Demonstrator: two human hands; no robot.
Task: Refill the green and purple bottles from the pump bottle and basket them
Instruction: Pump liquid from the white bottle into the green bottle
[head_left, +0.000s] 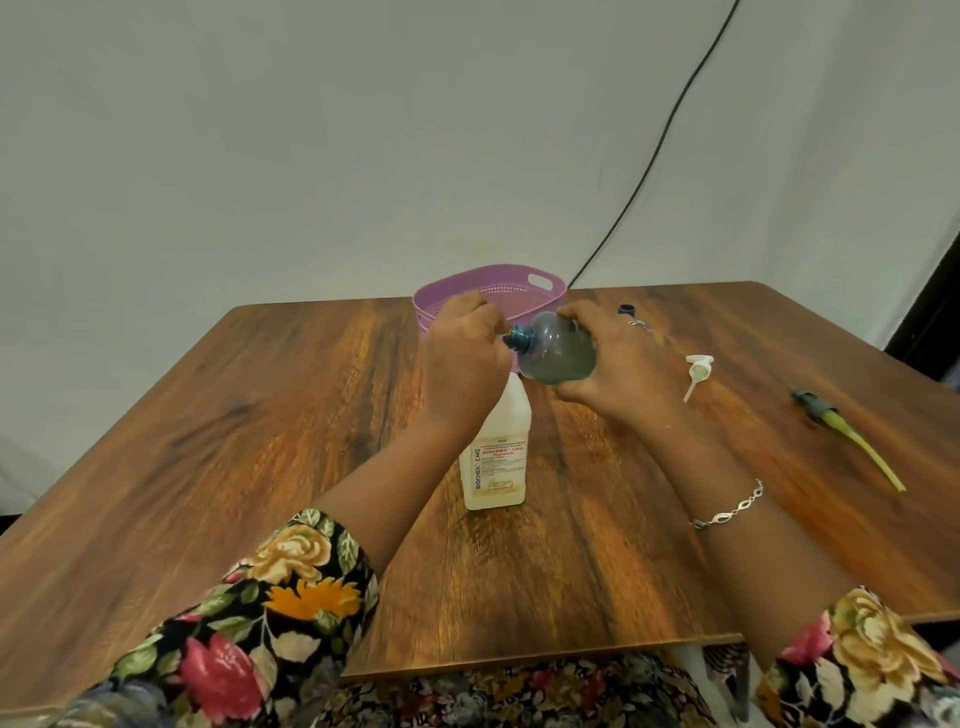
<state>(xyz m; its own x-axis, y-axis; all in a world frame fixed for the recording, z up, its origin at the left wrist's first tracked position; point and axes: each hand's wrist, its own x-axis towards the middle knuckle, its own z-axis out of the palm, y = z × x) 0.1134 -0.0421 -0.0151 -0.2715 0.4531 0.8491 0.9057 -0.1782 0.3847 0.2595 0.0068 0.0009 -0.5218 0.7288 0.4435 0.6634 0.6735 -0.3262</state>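
Note:
I hold a small translucent greenish bottle (558, 353) on its side above the table, its teal neck pointing left. My right hand (628, 364) grips its body. My left hand (462, 358) has curled fingers pinching the teal neck; I cannot tell whether a cap is on it. Just below stands the white pump bottle (496, 457) with its pump off, its top hidden behind my left hand. The purple basket (540, 280) sits behind my hands at the table's far edge. No second small bottle is visible.
On the wooden table (260, 415) to the right lie a white pump head (696, 371), a dark cap with a long green tube (841, 441), and a small dark cap (627, 310). A black cable (670, 130) runs down the wall.

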